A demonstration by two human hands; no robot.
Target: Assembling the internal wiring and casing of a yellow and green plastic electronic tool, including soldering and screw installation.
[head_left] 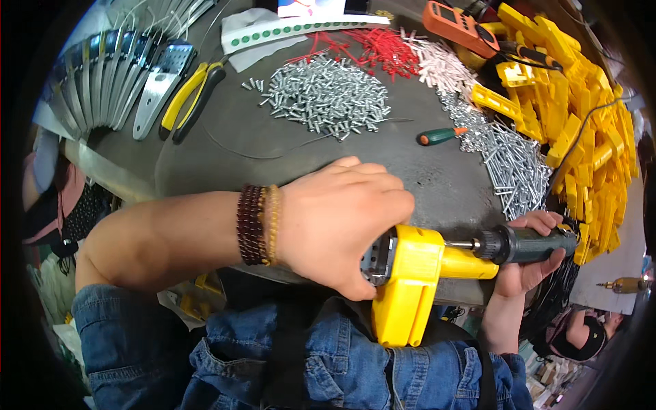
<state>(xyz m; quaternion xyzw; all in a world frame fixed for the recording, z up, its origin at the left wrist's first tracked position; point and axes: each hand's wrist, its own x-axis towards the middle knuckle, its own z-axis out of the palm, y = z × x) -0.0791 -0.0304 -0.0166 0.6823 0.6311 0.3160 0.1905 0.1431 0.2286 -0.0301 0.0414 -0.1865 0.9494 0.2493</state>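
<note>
My left hand, with beaded bracelets at its wrist, is closed around the dark end of a yellow plastic housing. The housing lies over my lap at the table's near edge, a yellow stub sticking out to its right. From the right, my right hand wraps around a dark electric screwdriver held level. Its metal bit points left and meets the housing's right side. Whether a screw sits at the tip cannot be made out. My left fingertips are partly hidden behind the housing.
Small silver metal pieces are heaped mid-table. Long screws, a green-handled screwdriver and many yellow housings lie right. An orange multimeter stands behind. Black-and-yellow pliers and metal blades lie left. Other people are at both sides.
</note>
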